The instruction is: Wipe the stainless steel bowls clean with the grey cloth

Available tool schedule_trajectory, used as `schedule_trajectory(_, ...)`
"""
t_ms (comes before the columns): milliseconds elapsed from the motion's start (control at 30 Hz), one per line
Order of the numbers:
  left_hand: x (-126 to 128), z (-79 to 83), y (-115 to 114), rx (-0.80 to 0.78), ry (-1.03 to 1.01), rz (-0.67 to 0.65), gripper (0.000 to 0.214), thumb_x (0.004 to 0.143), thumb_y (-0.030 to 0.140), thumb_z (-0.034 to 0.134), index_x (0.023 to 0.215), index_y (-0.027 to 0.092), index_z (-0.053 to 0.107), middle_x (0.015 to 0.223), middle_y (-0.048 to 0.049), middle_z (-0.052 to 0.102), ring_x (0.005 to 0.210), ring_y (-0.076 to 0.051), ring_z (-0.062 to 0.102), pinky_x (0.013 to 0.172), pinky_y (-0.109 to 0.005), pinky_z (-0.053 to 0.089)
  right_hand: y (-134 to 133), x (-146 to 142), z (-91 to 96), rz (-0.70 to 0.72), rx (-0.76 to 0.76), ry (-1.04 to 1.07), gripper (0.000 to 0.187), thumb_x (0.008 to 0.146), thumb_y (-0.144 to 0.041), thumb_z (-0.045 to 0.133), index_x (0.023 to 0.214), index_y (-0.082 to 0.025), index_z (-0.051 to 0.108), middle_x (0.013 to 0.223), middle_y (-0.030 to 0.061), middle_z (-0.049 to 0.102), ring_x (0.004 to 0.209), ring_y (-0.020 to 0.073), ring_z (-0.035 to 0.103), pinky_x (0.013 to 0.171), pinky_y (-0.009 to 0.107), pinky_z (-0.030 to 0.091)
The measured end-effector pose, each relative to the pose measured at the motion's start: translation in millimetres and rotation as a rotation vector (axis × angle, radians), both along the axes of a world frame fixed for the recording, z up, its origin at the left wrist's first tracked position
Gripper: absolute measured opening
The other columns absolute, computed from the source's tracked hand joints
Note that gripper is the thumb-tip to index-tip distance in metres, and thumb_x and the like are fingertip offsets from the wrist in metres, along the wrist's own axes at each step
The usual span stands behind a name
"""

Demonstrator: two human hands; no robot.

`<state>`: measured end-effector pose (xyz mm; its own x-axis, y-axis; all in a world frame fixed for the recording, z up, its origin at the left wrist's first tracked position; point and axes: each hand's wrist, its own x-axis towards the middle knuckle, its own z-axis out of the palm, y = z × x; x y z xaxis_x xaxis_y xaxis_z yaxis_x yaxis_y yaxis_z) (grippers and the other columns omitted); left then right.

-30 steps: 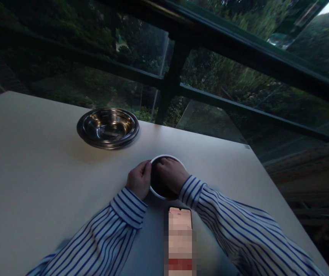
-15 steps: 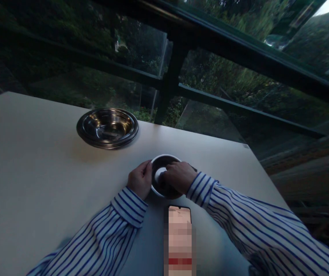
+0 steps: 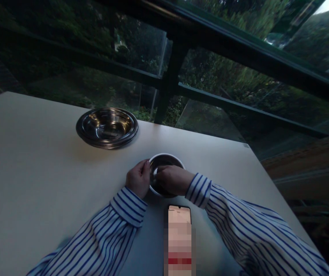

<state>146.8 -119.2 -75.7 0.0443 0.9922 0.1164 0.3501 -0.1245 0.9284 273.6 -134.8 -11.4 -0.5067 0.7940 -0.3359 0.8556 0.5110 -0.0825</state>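
A small steel bowl (image 3: 167, 159) with a pale rim stands on the white table (image 3: 37, 172) just in front of me. My left hand (image 3: 138, 178) grips the bowl's left rim, fingers curled round it. My right hand (image 3: 172, 179) reaches into the bowl from the right with its fingers bent and pressed against the inside; whether they hold anything is hidden. Both arms wear blue-and-white striped sleeves.
A stack of wider steel bowls (image 3: 107, 127) sits further back on the left. A phone (image 3: 179, 239) lies screen-up at the near edge, right behind the small bowl. The table's far edge meets a dark glass railing (image 3: 170, 84), and its right edge drops off.
My right hand has shifted about inside the bowl, from the right side toward the near left. The left hand has kept its hold on the rim. The bowl has barely moved.
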Motion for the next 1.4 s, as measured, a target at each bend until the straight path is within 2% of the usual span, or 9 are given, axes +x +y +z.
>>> schedule_trajectory(167,1,0.1,-1,0.022,-0.039,-0.045,0.035,0.080,0.036,0.039,0.093,0.016,0.064,0.087,-0.0058,0.070,0.082,-0.017,0.063,0.073,-0.026,0.047,-1,8,3.5,-0.067,0.002,-0.049,0.017,0.074,-0.011,0.049,0.080,-0.014,0.064,0.078,0.0081,0.062,0.069,0.0171,0.059,0.059,0.025,0.040)
schedule_trajectory(400,-1,1.7,1,0.023,-0.012,-0.036,0.035,0.080,0.035,0.039,0.094,0.015,0.064,0.090,-0.0059,0.069,0.085,-0.017,0.062,0.076,-0.025,0.046,7,-6,-5.1,-0.161,0.149,-0.002,0.023,0.083,-0.013,0.037,0.095,-0.009,0.056,0.096,0.0138,0.055,0.091,0.0215,0.051,0.075,0.032,0.040)
schedule_trajectory(500,-2,2.1,1,0.016,0.005,-0.005,0.035,0.080,0.035,0.039,0.093,0.015,0.065,0.086,-0.0066,0.070,0.081,-0.018,0.063,0.073,-0.027,0.047,5,-9,-5.8,-0.111,0.095,0.040,0.020,0.083,-0.014,0.040,0.092,-0.012,0.058,0.094,0.0100,0.057,0.088,0.0174,0.052,0.077,0.028,0.039)
schedule_trajectory(600,-1,1.7,1,0.011,-0.003,0.004,0.035,0.079,0.035,0.039,0.091,0.014,0.065,0.081,-0.0063,0.070,0.078,-0.018,0.063,0.070,-0.026,0.047,2,-5,-2.8,-0.045,-0.010,0.062,0.016,0.078,-0.015,0.047,0.084,-0.015,0.061,0.088,0.0054,0.060,0.078,0.0133,0.056,0.068,0.022,0.040)
schedule_trajectory(733,-1,0.8,0,-0.001,-0.006,-0.006,0.034,0.079,0.035,0.040,0.091,0.015,0.065,0.080,-0.0052,0.070,0.075,-0.017,0.063,0.067,-0.025,0.048,-1,2,-0.5,-0.062,-0.057,0.038,0.014,0.074,-0.014,0.050,0.078,-0.016,0.063,0.079,0.0050,0.062,0.070,0.0141,0.058,0.061,0.022,0.040)
schedule_trajectory(967,-3,1.8,2,0.009,-0.029,-0.021,0.034,0.080,0.035,0.040,0.093,0.015,0.065,0.088,-0.0057,0.070,0.083,-0.018,0.063,0.074,-0.026,0.047,4,-6,-8.0,-0.235,0.144,0.030,0.022,0.080,-0.013,0.040,0.094,-0.009,0.057,0.093,0.0132,0.057,0.085,0.0220,0.054,0.071,0.031,0.041)
schedule_trajectory(1067,-4,1.7,3,0.022,-0.023,-0.015,0.035,0.080,0.035,0.040,0.094,0.014,0.064,0.089,-0.0064,0.069,0.085,-0.018,0.062,0.076,-0.026,0.046,6,-13,-11.5,-0.266,0.187,0.055,0.024,0.081,-0.012,0.037,0.097,-0.007,0.054,0.097,0.0152,0.054,0.090,0.0222,0.051,0.077,0.032,0.039)
schedule_trajectory(1267,-3,1.1,3,-0.011,-0.005,0.035,0.036,0.080,0.035,0.039,0.092,0.012,0.065,0.083,-0.0076,0.070,0.078,-0.017,0.063,0.070,-0.025,0.047,1,-10,-4.3,-0.140,0.037,0.134,0.017,0.079,-0.016,0.045,0.083,-0.012,0.061,0.085,0.0077,0.060,0.075,0.0139,0.055,0.066,0.022,0.040)
schedule_trajectory(1400,-1,0.2,2,-0.018,-0.019,0.031,0.036,0.080,0.036,0.039,0.091,0.013,0.065,0.083,-0.0070,0.070,0.079,-0.018,0.063,0.071,-0.026,0.047,-1,-6,-1.3,-0.090,-0.052,0.147,0.014,0.073,-0.015,0.052,0.082,-0.016,0.063,0.081,0.0034,0.062,0.070,0.0115,0.056,0.060,0.019,0.039)
